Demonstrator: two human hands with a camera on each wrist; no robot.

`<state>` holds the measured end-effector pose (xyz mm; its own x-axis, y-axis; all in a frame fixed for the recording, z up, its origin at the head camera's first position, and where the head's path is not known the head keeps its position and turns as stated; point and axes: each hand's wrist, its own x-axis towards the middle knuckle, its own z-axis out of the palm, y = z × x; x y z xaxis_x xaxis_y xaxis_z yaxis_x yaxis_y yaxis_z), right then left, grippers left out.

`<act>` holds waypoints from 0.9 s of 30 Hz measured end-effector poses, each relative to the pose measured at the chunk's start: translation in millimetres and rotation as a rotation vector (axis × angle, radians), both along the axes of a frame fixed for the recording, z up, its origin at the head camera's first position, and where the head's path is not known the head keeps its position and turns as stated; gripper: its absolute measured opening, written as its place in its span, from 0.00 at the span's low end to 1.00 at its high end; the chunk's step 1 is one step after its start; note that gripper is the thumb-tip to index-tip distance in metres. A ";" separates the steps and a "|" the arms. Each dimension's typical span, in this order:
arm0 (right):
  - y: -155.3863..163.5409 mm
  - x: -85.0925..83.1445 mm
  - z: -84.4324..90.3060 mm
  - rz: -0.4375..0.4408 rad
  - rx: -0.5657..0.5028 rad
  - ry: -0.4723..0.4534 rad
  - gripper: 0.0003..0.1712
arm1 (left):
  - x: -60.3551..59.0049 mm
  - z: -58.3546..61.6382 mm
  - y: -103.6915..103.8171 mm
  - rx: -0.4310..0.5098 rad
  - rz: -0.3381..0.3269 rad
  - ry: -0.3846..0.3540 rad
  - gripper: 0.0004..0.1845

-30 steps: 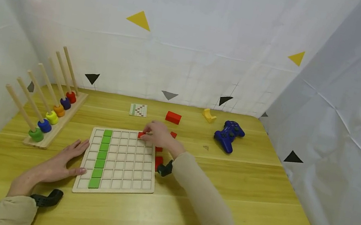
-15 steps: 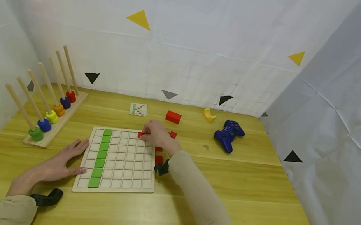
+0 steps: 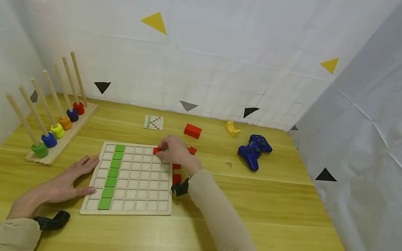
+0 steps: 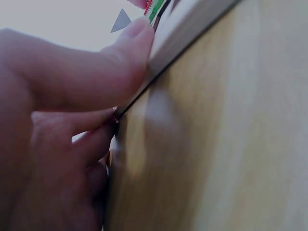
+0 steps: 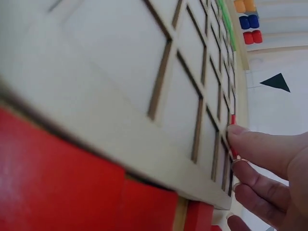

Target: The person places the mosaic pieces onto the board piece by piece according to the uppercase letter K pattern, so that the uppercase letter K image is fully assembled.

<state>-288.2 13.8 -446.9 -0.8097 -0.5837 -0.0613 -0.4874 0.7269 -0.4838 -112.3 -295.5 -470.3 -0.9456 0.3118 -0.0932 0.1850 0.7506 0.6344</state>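
A wooden grid board (image 3: pixel 132 207) lies on the table, with a column of green tiles (image 3: pixel 112 172) in its second column from the left. My right hand (image 3: pixel 176 151) is at the board's far right part, thumb and fingers pinching a small red tile (image 3: pixel 156 151) at the far row. In the right wrist view the red tile (image 5: pixel 233 119) shows as a thin edge beside the thumb. My left hand (image 3: pixel 67 181) rests on the table with its fingers spread, thumb and fingertips touching the board's left edge. The left wrist view shows the thumb (image 4: pixel 120 62) against that edge.
Several red tiles (image 3: pixel 176 178) lie along the board's right edge. Behind the board are a small pattern card (image 3: pixel 154 123) and a red block (image 3: pixel 193 131). A yellow piece (image 3: pixel 233 129) and blue game controller (image 3: pixel 254 151) lie right; a peg stand (image 3: pixel 73 131) with coloured beads stands left.
My right forearm has shifted slightly left, and the right hand covers a little more of the red tile. The left hand and the board stay in place.
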 end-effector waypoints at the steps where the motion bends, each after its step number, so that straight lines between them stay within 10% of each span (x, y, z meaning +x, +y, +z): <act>1: 0.0 -0.3 -0.4 -0.004 -0.001 -0.001 0.13 | 0.0 -0.2 -0.1 0.000 0.000 0.000 0.50; 12: 3.8 3.7 0.5 -0.017 -0.024 -0.019 0.18 | -0.4 -1.1 0.2 -0.002 0.005 -0.008 0.50; 27: 75.4 0.7 0.8 -0.237 -0.434 -0.044 0.22 | -1.5 -2.0 -1.3 0.012 0.002 -0.017 0.50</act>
